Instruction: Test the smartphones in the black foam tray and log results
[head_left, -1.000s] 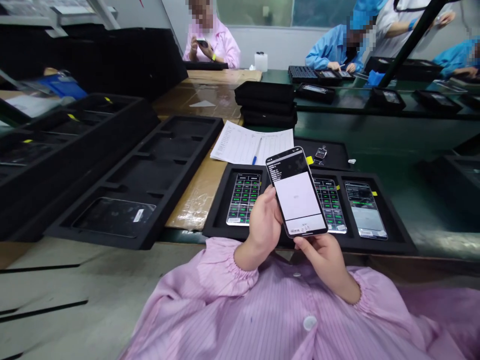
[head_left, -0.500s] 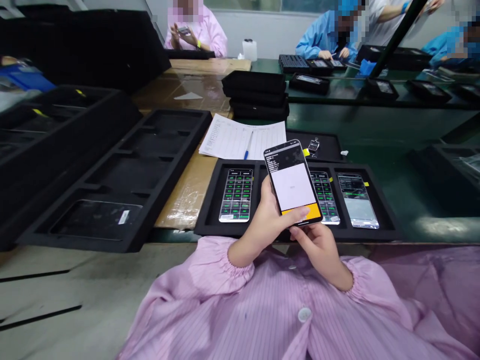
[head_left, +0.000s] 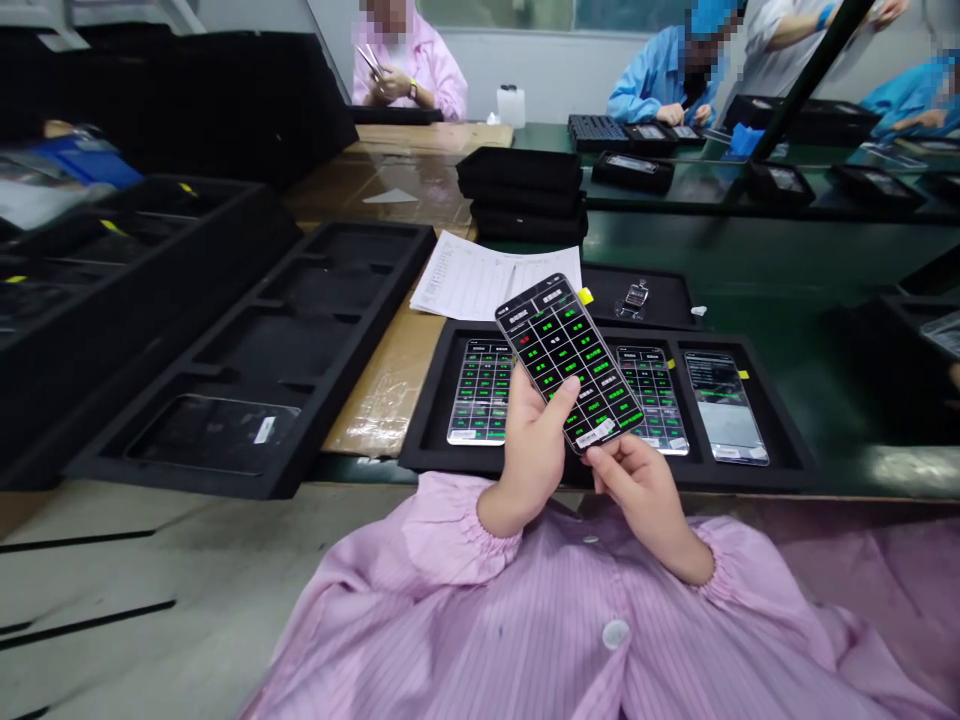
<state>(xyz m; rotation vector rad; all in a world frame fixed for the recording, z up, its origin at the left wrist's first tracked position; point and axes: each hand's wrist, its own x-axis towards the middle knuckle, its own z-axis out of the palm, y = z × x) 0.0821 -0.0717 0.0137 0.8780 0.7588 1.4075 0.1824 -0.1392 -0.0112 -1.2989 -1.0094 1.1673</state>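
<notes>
A smartphone [head_left: 581, 350] is held tilted above a black foam tray [head_left: 435, 458]; its dark screen shows a grid of mostly green labels with one red. My left hand [head_left: 529, 455] grips its left side, the thumb lying over the screen. At the bottom corner, my right hand [head_left: 637, 490] pinches the phone's edge between thumb and fingers. In the tray below lie a left phone [head_left: 478, 390] and a middle phone [head_left: 654, 400] with similar grids, and a right phone [head_left: 727, 410] showing text and a pale panel. The held phone partly covers the tray.
Behind the tray are paper sheets [head_left: 465, 275] with a pen and a small black tray [head_left: 667, 305] bearing a small clear-framed item [head_left: 636, 297]. A long foam tray [head_left: 247, 350] lies left, stacked black trays [head_left: 521, 190] behind. Co-workers [head_left: 420, 60] sit across the table.
The held phone's screen switched from a white panel with an orange bar to the labelled grid. My left thumb moved up from the bottom of the screen, and the phone tilted further left.
</notes>
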